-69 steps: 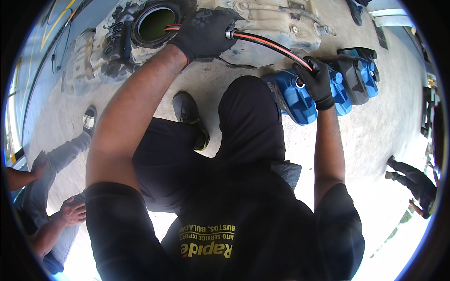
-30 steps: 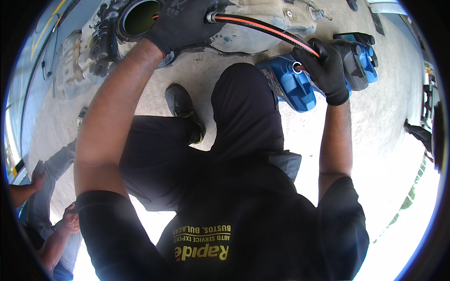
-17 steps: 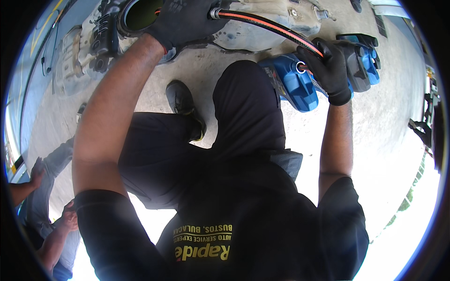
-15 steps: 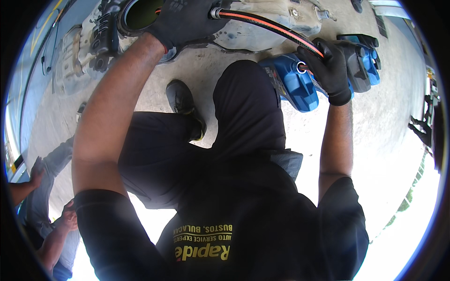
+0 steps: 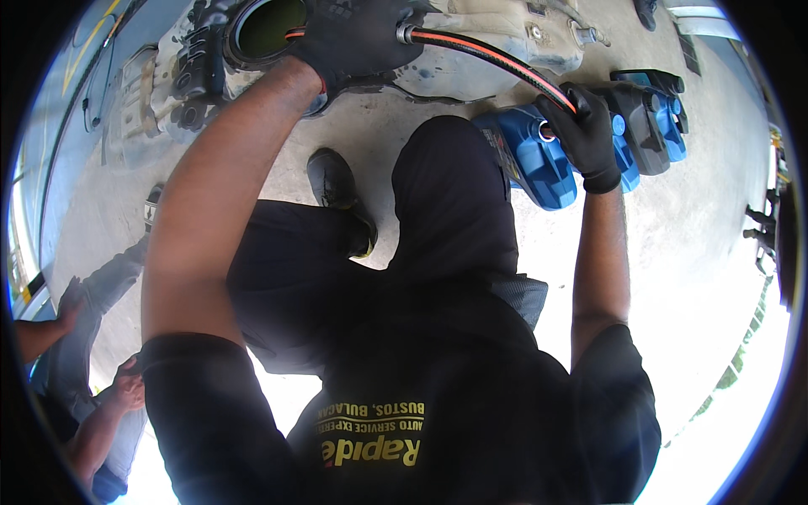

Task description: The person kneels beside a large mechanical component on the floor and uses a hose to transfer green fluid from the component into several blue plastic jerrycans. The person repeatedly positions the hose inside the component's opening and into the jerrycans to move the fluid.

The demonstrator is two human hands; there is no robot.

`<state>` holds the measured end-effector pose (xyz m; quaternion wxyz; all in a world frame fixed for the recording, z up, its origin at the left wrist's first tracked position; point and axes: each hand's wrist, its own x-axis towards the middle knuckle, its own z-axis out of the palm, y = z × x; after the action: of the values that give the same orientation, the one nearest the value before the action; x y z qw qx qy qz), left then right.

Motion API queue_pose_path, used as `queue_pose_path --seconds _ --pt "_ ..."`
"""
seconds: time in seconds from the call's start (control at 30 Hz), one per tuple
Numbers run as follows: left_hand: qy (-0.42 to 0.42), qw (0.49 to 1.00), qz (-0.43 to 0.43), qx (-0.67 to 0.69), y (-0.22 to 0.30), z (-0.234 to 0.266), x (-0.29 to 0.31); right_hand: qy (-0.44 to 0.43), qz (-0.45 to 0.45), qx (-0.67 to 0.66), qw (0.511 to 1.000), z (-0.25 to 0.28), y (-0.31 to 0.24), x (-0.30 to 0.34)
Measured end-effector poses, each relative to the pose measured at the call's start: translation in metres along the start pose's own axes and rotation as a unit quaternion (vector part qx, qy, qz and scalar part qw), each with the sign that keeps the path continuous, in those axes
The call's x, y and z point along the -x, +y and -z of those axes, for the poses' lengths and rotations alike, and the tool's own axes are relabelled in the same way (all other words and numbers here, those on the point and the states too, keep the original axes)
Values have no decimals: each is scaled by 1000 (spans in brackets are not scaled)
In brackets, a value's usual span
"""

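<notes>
My left hand, in a black glove, is closed around a black hose with an orange stripe, just beside a metal clamp on it. It is over a large dirty grey tank, next to the round opening, which shows a greenish inside; a piece of the hose shows at that opening. My right hand, also gloved in black, grips the other end of the hose at the mouth of a blue jug. The hose tip is partly hidden by the jug mouth and my fingers.
Beside the blue jug stand a dark grey jug and more blue and black jugs. My shoe is on the concrete floor before the tank. At the lower left, another person's hands rest near their legs.
The whole scene has shifted slightly right and down in view. Both hands keep their hold on the hose, with little other movement.
</notes>
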<state>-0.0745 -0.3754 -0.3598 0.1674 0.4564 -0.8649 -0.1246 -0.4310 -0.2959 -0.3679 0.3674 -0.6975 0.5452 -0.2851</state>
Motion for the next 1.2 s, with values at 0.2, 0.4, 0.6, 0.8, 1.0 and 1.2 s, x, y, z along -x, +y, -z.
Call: queue_pose_path --seconds 0.2,0.4,0.6,0.8,1.0,1.2 --pt "-6 999 -8 -41 1 -16 1 2 98 92 991 5 10 1" --pt "5 999 -23 -45 -6 -26 0 9 47 2 999 1 23 8" --pt "30 997 -49 -49 -9 -28 2 19 61 15 998 1 26 8" --pt "52 996 -73 18 -7 -26 1 14 67 38 997 4 23 6" --pt "1 996 -19 85 -18 -23 5 18 68 45 997 4 19 6" --pt "-23 999 -31 19 -20 -25 2 7 58 27 998 3 19 7"
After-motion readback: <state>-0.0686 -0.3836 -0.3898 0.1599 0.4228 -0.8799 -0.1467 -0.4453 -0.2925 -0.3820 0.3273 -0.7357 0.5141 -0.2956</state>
